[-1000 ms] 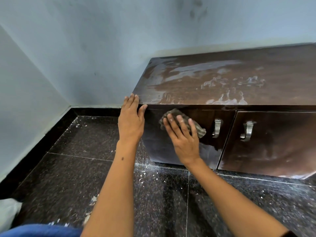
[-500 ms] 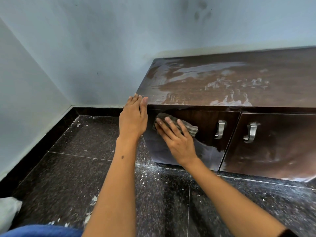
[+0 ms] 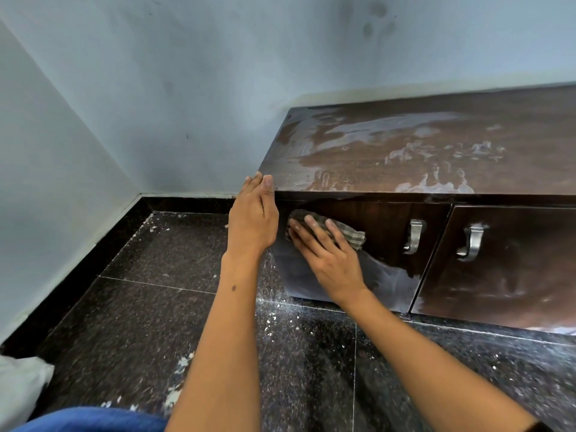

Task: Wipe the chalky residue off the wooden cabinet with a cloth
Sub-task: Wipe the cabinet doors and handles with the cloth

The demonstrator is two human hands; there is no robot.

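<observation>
Both my hands are open; right hand (image 3: 330,257) presses a grey checked cloth (image 3: 349,233) flat against the dark wooden cabinet (image 3: 389,226) door; left hand (image 3: 254,219), fingers straight, rests on its corner.

Dark wooden cabinet (image 3: 436,157) and crumpled cloth (image 3: 349,233)

White chalky residue (image 3: 389,132) streaks the top and lower door; the grey-brown cloth lies pressed under the right hand (image 3: 327,254), just right of the left hand (image 3: 252,222).

Glossy wooden cabinet (image 3: 436,169), chalk-smeared.
</observation>
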